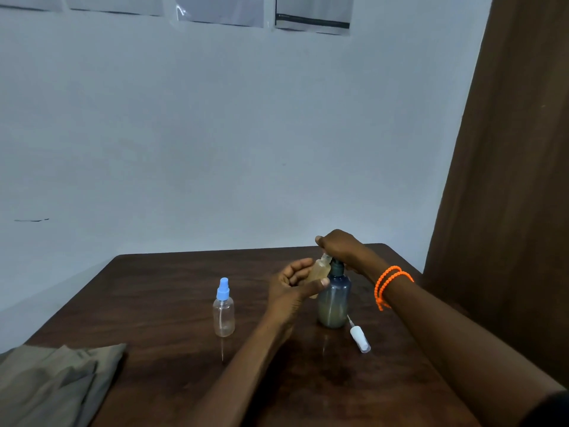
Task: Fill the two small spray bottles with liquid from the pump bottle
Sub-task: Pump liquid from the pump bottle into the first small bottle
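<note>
Your left hand (292, 280) grips a small clear plastic spray bottle with its cap off (318, 269), fingers and thumb curled round its body, tilting it so its open neck sits right under the spout of the pump. It holds pale yellowish liquid. Your right hand (337, 246) rests on top of the tall blue-grey translucent pump bottle (334, 298), fingers curled down over the pump head; an orange beaded bracelet (389, 283) circles that wrist. The pump bottle stands upright towards the far right of the dark brown wooden table (172, 306), its lower part showing cloudy liquid. Just near and right of its base lies the white spray cap with its thin dip tube (359, 339), flat on the wood. Well to the left stands the second small clear spray bottle with a light blue spray top (223, 312), upright and apart from your hands; whether it holds liquid is hard to tell. A folded olive-grey cloth (52, 383) lies at the near left corner.
</note>
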Available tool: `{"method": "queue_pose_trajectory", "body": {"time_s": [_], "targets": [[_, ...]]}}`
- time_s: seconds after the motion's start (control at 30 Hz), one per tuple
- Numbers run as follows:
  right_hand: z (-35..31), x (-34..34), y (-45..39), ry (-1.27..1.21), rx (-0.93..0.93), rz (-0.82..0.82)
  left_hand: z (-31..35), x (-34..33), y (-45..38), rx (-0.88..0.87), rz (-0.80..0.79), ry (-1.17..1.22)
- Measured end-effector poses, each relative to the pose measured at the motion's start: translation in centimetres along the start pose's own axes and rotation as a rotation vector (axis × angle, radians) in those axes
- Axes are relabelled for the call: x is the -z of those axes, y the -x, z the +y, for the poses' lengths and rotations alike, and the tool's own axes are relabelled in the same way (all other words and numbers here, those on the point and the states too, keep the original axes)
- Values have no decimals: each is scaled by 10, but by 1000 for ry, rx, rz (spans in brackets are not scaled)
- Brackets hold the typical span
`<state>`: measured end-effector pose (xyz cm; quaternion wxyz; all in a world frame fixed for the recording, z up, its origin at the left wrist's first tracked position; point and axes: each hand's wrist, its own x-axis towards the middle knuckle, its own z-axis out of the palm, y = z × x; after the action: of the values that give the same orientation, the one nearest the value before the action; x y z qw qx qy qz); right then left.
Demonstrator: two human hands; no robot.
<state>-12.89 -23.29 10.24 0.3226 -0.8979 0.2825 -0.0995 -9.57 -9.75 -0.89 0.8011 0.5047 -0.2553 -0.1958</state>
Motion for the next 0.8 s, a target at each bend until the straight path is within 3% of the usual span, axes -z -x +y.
{"method": "queue_pose_trajectory", "body": {"time_s": [0.8], "targets": [[-1,5,2,-32,-50,-60,-2,2,0,-11,-42,-32]]}}
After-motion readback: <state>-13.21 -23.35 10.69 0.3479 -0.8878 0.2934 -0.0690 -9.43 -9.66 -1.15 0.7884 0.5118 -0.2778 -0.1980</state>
